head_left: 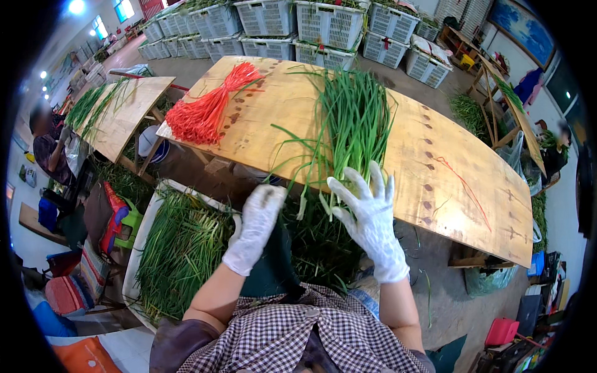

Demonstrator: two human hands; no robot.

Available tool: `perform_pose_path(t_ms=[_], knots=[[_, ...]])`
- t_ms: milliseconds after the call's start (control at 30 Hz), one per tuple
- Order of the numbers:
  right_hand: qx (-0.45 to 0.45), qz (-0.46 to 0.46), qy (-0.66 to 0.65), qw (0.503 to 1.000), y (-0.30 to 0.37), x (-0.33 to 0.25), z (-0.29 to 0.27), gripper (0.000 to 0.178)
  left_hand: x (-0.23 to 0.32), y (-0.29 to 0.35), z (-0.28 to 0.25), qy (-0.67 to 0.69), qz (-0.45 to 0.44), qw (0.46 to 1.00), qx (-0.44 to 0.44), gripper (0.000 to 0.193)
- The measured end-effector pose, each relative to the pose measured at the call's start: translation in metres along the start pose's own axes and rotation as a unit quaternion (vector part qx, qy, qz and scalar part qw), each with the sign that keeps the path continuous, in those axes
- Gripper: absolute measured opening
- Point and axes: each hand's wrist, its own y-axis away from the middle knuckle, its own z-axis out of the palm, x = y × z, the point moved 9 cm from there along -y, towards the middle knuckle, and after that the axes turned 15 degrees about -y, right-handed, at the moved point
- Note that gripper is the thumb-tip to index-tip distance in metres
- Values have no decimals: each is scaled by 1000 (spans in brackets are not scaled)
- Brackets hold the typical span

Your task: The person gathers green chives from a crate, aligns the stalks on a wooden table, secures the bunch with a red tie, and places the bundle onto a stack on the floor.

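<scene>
Lying fanned on the wooden table (435,161), green chives (354,118) look long and slender.

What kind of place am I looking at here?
Likely a vegetable packing shed. Green chives lie heaped on a plywood table beside a bundle of red ties, white plastic crates are stacked behind, and gloved hands sort the stalks.
</scene>
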Motion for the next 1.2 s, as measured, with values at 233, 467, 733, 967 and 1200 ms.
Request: perform_pose_path(t_ms=[233, 467, 733, 967, 1200], knots=[[-14, 178, 155, 972, -10, 78, -24, 61, 49, 24, 55, 261, -1, 961, -93, 18], [-45, 250, 148, 956, -4, 15, 42, 36, -95, 114, 139, 80, -13, 952, -296, 11], [-322, 132, 149, 925, 103, 10, 136, 12, -67, 98, 96, -256, 137, 915, -279, 19], [-9, 371, -167, 914, 103, 40, 47, 32, -71, 47, 76, 106, -154, 958, -216, 44], [161, 381, -458, 787, 86, 52, 71, 31, 23, 63, 144, 393, -87, 833, -380, 30]])
